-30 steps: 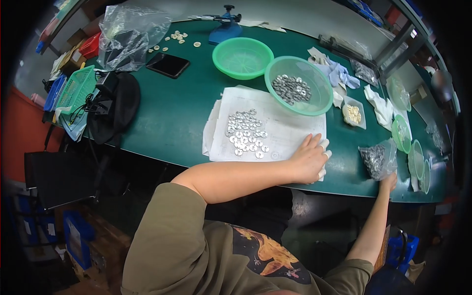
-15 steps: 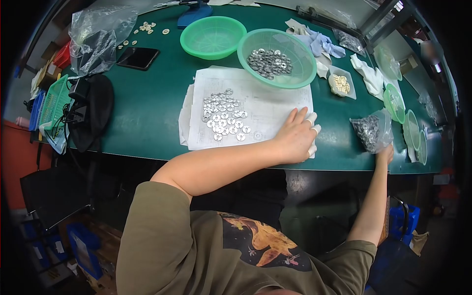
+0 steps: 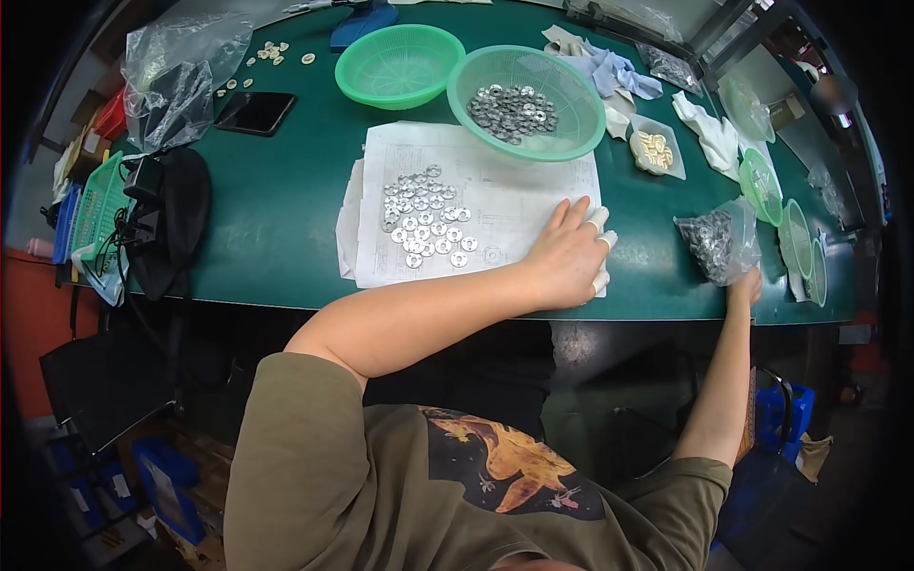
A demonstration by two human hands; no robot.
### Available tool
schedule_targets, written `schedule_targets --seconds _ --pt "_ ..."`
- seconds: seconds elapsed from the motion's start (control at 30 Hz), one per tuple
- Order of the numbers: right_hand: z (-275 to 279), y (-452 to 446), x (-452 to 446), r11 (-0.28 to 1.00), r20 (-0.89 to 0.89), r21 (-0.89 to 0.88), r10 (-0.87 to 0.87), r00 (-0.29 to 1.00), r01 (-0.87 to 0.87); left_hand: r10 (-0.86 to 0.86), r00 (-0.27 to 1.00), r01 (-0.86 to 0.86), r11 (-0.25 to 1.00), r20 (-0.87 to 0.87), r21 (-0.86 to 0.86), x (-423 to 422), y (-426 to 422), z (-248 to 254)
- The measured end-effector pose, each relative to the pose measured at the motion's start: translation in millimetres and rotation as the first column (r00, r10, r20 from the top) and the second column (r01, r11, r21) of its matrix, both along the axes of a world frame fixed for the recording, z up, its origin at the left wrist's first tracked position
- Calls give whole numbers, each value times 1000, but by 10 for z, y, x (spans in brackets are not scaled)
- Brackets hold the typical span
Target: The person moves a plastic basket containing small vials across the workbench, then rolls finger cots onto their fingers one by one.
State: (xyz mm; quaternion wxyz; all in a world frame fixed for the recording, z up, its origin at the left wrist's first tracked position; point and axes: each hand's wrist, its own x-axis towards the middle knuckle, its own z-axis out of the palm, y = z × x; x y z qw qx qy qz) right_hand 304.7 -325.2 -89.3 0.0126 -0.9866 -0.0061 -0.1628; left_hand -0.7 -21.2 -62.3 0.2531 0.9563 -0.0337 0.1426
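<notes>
My left hand (image 3: pixel 568 259) rests on the right edge of the white printed paper (image 3: pixel 543 186), fingers stretched out, white covers on some of them. Several shiny metal rings (image 3: pixel 422 233) lie loose in a group on the paper, left of that hand. At the table's front right, my right hand (image 3: pixel 748 286) is closed at the clear end of a plastic bag (image 3: pixel 714 243) filled with small dark metal parts. The bag partly hides its fingers. Behind the paper stands a green basket (image 3: pixel 588 105) with many metal rings (image 3: pixel 514 112) inside.
Another green basket (image 3: pixel 400 67) stands at the back. A small tray (image 3: pixel 673 164) holds beige pieces, with cloths (image 3: pixel 709 138) around it. Several green baskets (image 3: pixel 796 246) line the right edge. A phone (image 3: pixel 255 112), plastic sheet (image 3: pixel 176 81) and black bag (image 3: pixel 181 219) lie left.
The whole view has shifted slightly, so the table things appear a little further left and up. Both hands stay in practically the same places.
</notes>
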Motion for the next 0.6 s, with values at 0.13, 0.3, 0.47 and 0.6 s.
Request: schedule_targets --seconds 0.13,0.3,0.47,0.6 --pt "63 46 -44 1000 -60 4 -26 998 26 4 1000 -4 1000 -9 4 1 -3 7" --pt "75 53 -19 997 -138 16 -74 988 77 -8 999 9 1000 -52 16 -5 6 54" --pt "-72 -48 87 999 -4 24 -27 1000 27 -4 1000 4 1000 -25 7 -2 2 20" --pt "-25 -3 44 998 -8 46 -34 999 34 0 1000 0 1000 -16 6 -5 -1 25"
